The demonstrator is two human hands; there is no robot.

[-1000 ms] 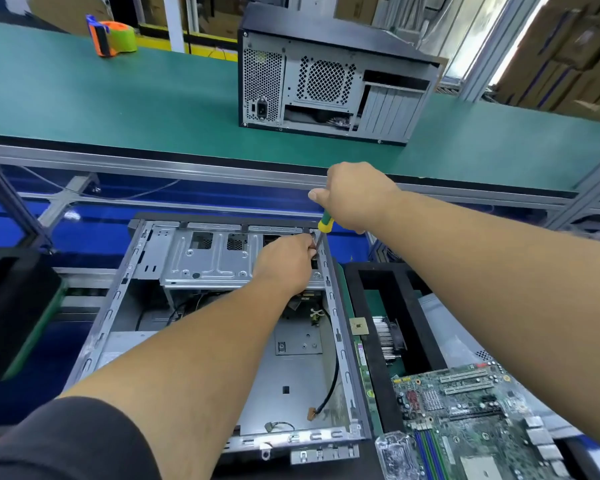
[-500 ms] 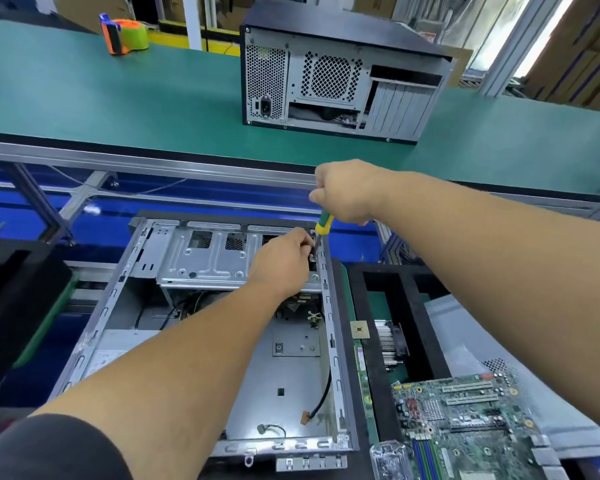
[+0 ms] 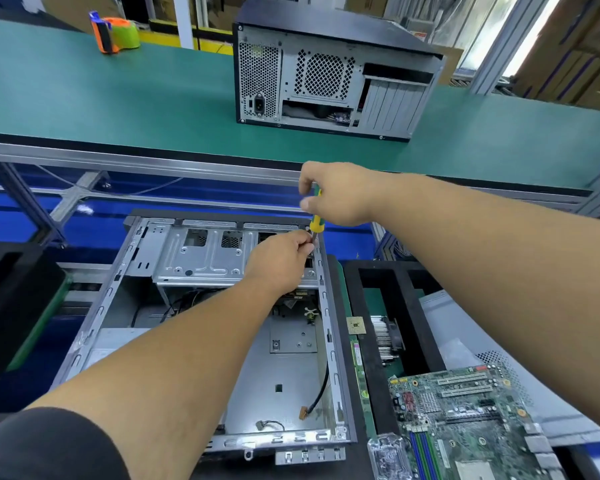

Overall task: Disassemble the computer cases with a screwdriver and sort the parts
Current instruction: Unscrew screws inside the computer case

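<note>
Green bench (image 3: 118, 98) behind, open case (image 3: 201, 341) lying below it. Right hand (image 3: 340, 195) wrapped round screwdriver (image 3: 315, 216), left hand (image 3: 278, 261) pinching its tip at far right corner. Likely risks: tip slipping, screw dropping inside.

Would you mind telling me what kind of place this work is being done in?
Most likely an electronics disassembly or recycling line in a workshop. A green conveyor belt carries a closed computer case, an opened case lies at the station, and a removed motherboard sits beside it.
</note>
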